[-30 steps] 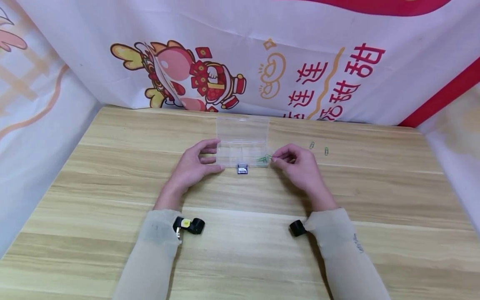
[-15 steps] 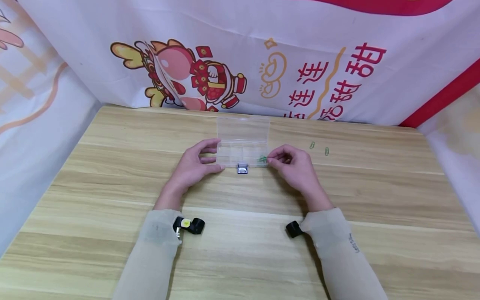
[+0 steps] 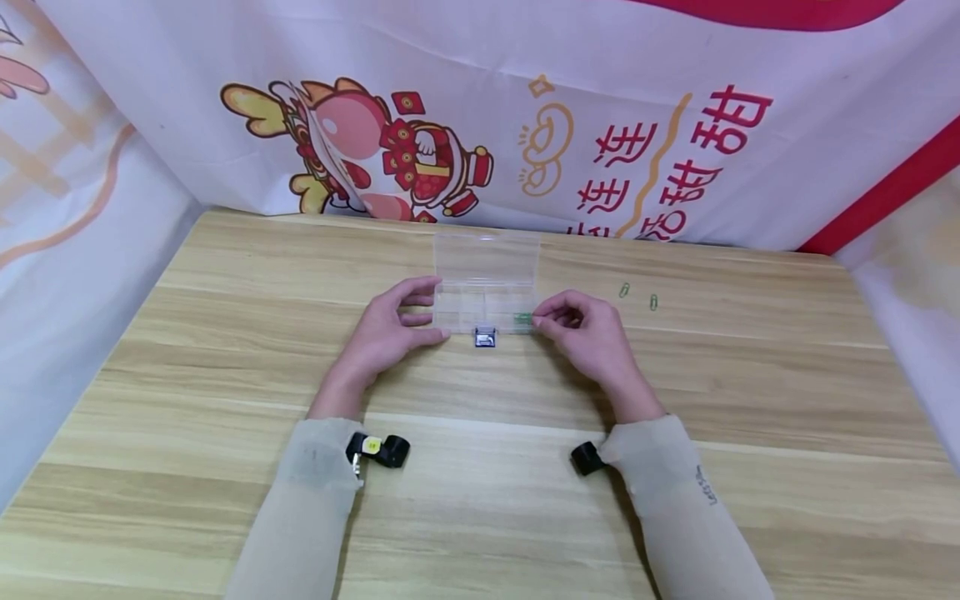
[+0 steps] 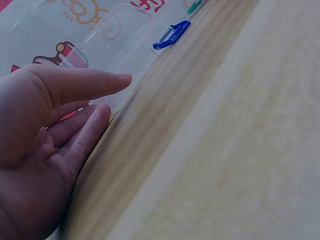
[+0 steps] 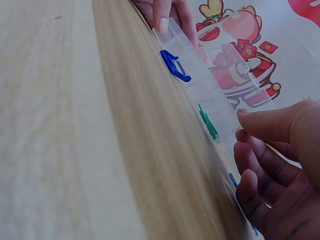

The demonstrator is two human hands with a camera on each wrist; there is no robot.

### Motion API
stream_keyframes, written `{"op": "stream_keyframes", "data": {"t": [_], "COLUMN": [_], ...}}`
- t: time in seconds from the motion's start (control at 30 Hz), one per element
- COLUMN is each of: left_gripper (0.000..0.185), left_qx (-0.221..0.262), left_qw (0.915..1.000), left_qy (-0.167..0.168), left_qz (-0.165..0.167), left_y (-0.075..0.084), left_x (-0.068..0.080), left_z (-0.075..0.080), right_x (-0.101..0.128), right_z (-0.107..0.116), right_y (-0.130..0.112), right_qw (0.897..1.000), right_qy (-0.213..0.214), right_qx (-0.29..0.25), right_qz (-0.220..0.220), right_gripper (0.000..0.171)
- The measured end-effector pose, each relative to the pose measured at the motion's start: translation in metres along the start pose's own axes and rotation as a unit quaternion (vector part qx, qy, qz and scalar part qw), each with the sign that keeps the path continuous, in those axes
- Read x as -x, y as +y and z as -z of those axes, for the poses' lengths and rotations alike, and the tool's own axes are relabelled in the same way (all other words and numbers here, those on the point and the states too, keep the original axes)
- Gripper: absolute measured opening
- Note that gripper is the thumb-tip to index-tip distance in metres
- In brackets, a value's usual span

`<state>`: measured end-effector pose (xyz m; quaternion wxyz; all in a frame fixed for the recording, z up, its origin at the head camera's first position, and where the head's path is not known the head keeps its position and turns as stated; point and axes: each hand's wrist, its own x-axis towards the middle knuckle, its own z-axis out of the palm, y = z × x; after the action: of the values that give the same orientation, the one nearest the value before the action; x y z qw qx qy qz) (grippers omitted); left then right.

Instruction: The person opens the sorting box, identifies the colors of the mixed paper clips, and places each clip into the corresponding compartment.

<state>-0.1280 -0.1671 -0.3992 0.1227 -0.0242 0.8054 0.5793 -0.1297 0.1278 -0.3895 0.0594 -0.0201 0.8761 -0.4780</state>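
Resting on the bare desk low in the frame, both forearms reach toward mid-frame, where the clear compartment box lies with its lid open. The left hand braces the box's left end, thumb and fingers laid straight against its wall, as it did a second ago. The right hand has slid left since then, from beside the box to its right front corner. Its fingers are loosely curled; whether they pinch the green paper clip I cannot tell, but in the right wrist view the clip seems to lie inside the near right compartment. Farther right, two loose clips lie on the desk.
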Motion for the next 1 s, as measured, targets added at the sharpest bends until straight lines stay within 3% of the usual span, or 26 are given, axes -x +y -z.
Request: {"op": "stream_keyframes", "data": {"t": [0.3,0.5,0.77,1.0], "left_gripper": [0.08,0.081,0.08,0.079], "left_qx": [0.004,0.009,0.005,-0.003], "left_qw": [1.0,0.9999,1.0,1.0], "left_qy": [-0.001,0.0,0.003,0.003], "left_qz": [0.002,0.006,0.007,0.007], "left_y": [-0.001,-0.001,0.0,0.001], "left_x": [-0.002,-0.001,0.001,0.002], "left_z": [-0.002,-0.003,-0.002,0.001], "right_x": [-0.001,0.001,0.006,0.005], "right_z": [0.01,0.037,0.075,0.073], "right_y": [0.013,0.032,0.06,0.057], "right_qw": [1.0,0.998,0.987,0.99], "right_qy": [0.014,0.043,0.106,0.098], "right_qx": [-0.008,-0.03,-0.062,-0.028], "right_qz": [-0.004,-0.042,-0.101,-0.093], "right_gripper": [0.011,0.02,0.028,0.033]}}
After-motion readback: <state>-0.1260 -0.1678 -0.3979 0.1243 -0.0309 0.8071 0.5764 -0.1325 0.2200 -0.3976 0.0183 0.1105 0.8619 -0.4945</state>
